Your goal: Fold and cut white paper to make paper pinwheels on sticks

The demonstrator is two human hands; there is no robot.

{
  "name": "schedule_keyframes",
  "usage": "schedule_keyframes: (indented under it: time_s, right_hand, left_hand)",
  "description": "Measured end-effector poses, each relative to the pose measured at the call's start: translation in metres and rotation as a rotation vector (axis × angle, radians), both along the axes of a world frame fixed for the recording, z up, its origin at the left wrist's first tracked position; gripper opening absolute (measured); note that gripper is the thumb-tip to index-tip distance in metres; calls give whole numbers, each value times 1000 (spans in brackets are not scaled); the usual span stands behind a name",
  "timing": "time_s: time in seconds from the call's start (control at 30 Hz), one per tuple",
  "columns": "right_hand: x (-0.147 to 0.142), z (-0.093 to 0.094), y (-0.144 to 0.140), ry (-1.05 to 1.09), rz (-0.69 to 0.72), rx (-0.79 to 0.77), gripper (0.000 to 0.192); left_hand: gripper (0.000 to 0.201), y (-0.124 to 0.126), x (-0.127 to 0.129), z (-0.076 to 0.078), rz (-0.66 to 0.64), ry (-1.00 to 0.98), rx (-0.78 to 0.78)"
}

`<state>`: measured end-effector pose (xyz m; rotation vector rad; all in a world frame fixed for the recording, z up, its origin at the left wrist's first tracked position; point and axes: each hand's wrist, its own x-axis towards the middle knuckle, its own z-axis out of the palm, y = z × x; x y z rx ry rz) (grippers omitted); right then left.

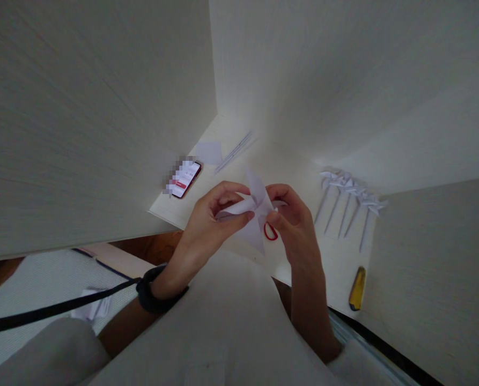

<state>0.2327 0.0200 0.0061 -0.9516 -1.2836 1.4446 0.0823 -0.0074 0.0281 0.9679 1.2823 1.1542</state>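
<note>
A white paper pinwheel [257, 194] with curved blades is held up between both hands, above the white table. My left hand [219, 212] is closed on its left side, thumb near the centre and fingers behind a folded blade. On the right side, my right hand [289, 212] pinches the paper between thumb and fingers. Below the pinwheel, a red loop [270, 231], like a scissor handle, shows in part; the rest of it is hidden. Whether a stick is fixed to this pinwheel I cannot tell.
Several paper pinwheels on sticks [344, 185] lie in a row at right, with a yellow box cutter [357, 289] nearer me. Thin sticks [234, 153], a paper sheet [209, 153] and a lit phone [186, 178] lie at back left. White panels [263, 69] enclose the table.
</note>
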Motion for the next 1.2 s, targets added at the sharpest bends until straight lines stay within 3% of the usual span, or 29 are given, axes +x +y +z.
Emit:
schedule_keyframes:
  time_s: [0.23,0.4,0.67,1.2]
  right_hand:
    - [5,8,-6,-157,-265,226,15]
    - [3,12,-15,-360,-307,316,9]
    - [-5,12,-21,-446,-376,272,8]
    - [-12,8,-21,-428,-350,197,9]
  left_hand:
    - [23,-2,-2,-1,22,-101,-24]
    - [23,-2,-1,-2,7,-45,-30]
    - [22,-1,-1,-1,8,5,-6]
    - [20,-1,0,-5,15,-40,34]
